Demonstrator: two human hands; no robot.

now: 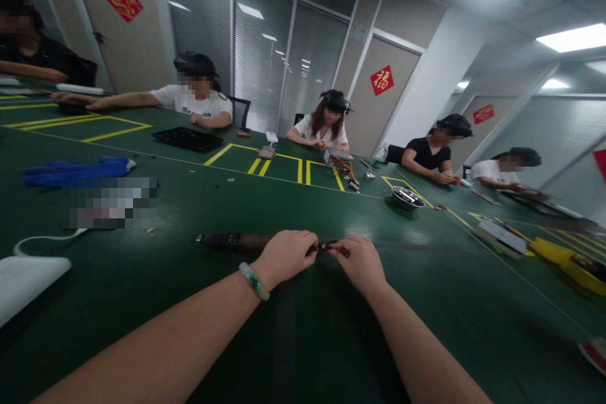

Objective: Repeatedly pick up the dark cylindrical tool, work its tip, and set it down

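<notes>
"Since the left hand (pixel 288 254) and the right hand (pixel 360 261) nearly meet over the bench (pixel 213 322), which step would you say is in hand?"

"Close fingertip work, I'd judge. The left hand is pinched on a small dark piece (pixel 324 246), and the right hand has its fingertips closed at the other end of it. A brassy glint shows in the short gap between them."

"And the long dark rod (pixel 243 242)?"

"It lies out to the left, roughly level with the fingers, and its right-hand end disappears behind the left hand. Whether the small dark piece is part of it, I cannot tell; the knuckles cover the place where the two would meet."

"Are the fingers joining something or parting it?"

"How they stand doesn't settle that. Both grips are narrow, thumb against finger, so it looks to me like fine handling rather than lifting."

"What does the next move call for, then?"

"A steady left hand, I think, with the right hand working in line with it. Pushing or pulling askew could make so small a thing slip, and something that dark would be hard to spot on the deep green top."

"What else lies around?"

"The blue glove (pixel 78 172) is well off to the left, and the steel bowl (pixel 408 198) sits beyond the right hand, well apart from it."
</notes>
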